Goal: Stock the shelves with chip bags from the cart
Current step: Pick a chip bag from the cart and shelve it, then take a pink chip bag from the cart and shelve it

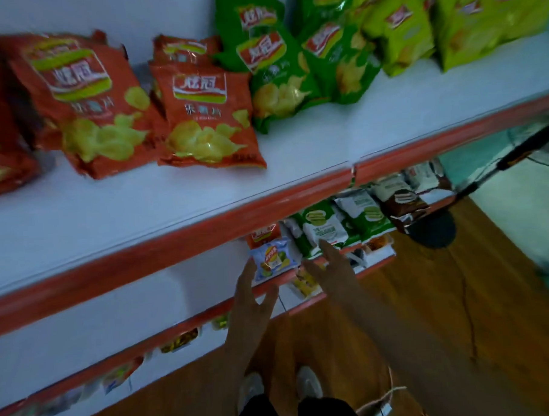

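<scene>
Dim, soft, motion-blurred view; wide-angle bending at edges; lower half shadowed.

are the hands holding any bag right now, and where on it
Nothing is held. Both hands, left and right, are open with fingers spread, reaching toward the small blue bag on the lower shelf.
</scene>
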### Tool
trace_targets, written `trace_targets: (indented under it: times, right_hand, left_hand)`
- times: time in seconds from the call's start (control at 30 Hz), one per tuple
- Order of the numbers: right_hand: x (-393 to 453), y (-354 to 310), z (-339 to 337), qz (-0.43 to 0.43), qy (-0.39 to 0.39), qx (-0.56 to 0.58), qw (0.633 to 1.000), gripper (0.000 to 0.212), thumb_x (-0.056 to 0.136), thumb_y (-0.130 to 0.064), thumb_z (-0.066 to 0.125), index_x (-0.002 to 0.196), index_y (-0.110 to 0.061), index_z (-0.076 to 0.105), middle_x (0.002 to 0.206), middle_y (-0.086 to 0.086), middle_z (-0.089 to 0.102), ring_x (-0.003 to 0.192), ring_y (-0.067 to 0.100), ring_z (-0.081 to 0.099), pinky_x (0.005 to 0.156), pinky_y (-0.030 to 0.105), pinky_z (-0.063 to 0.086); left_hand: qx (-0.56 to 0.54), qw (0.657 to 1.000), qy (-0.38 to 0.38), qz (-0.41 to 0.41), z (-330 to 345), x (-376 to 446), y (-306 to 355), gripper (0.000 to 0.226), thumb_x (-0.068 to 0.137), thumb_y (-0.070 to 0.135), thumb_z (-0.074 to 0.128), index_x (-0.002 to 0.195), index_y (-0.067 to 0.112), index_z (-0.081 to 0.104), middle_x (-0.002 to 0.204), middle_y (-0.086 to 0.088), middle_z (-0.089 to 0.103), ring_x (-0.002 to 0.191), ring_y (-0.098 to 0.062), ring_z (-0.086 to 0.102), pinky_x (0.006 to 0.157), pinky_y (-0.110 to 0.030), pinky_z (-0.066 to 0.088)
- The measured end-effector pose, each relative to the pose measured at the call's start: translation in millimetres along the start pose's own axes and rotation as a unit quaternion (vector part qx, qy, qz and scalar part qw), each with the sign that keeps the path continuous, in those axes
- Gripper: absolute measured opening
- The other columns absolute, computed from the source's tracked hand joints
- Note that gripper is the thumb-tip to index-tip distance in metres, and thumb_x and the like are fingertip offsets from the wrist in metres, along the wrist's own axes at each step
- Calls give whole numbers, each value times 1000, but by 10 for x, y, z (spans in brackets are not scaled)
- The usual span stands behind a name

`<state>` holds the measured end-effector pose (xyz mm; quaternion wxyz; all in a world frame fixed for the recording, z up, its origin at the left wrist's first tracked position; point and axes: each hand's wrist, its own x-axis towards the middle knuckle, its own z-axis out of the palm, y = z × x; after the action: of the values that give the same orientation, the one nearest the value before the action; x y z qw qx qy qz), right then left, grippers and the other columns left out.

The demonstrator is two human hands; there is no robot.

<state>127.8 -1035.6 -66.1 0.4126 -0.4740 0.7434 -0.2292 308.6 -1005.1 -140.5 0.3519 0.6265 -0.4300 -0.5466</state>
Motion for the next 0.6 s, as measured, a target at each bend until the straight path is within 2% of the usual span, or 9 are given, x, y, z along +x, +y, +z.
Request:
trace_targets:
  times: [0.03,0.1,0.2,0.23,0.27,0.33,0.43,0.47,0.6]
  right_hand:
    - [-95,-89,36,-10,3,14,1000,69,91,-37,62,150,-18,31,155,1,34,139,20,38,108,33,37]
    - [-245,-286,159,-50,-10,39,998,67,93,-39,59,151,-23,30,157,-4,30,141,16,35,112,34,36]
    - [-321,-585,466,-99,-54,70,991,63,93,-37,59,149,-27,33,154,-7,33,139,14,36,112,31,35]
    - [-340,-690,584,-98,-65,66,991,60,92,-36,60,147,-25,37,152,-5,38,137,16,40,109,28,36]
    - [-354,-789,728,-105,-77,58,990,58,91,-35,62,144,-23,42,149,-3,42,134,16,44,107,25,37]
    - [-412,-969,1042,-123,-121,37,984,56,90,-38,62,140,-20,45,148,0,45,132,17,46,110,30,38]
    - [-594,-1232,1495,-180,-219,15,959,55,92,-39,59,141,-22,43,147,-4,44,133,16,44,113,35,36]
    - [-664,-1288,1648,-199,-258,11,945,55,92,-38,59,142,-24,42,148,-7,42,135,14,42,113,34,34]
    - [-1088,-1416,2229,-254,-401,-48,879,55,93,-36,58,144,-25,39,150,-8,39,138,13,38,111,28,34]
  left_hand:
    - [-10,1000,-9,7,-82,-65,103,67,67,73,69,127,68,39,146,17,41,136,-16,44,103,-52,48]
    - [8,999,0,51,-286,-264,353,63,79,58,65,135,60,35,147,22,39,135,-14,45,101,-50,50]
    - [-6,996,70,62,-677,-412,386,66,83,50,62,144,43,37,148,17,42,132,-10,46,98,-19,46]
    - [-11,993,96,61,-812,-483,389,64,83,49,61,142,44,37,146,18,42,132,-10,46,95,-16,45]
    - [-16,990,125,61,-955,-562,375,61,82,50,61,139,48,38,145,19,43,131,-10,46,98,-20,45]
    - [-37,980,190,45,-1235,-748,345,55,83,49,62,133,53,39,144,19,44,130,-9,48,102,-32,49]
    - [-45,957,286,20,-1609,-1127,262,57,93,32,61,143,37,34,143,15,41,111,4,54,76,-4,49]
    - [-46,947,317,9,-1704,-1280,232,57,94,32,59,144,37,32,141,19,39,111,7,52,77,-3,46]
    - [-56,895,441,-28,-1916,-2011,-47,56,88,53,56,137,51,28,134,34,40,118,15,44,100,-15,41]
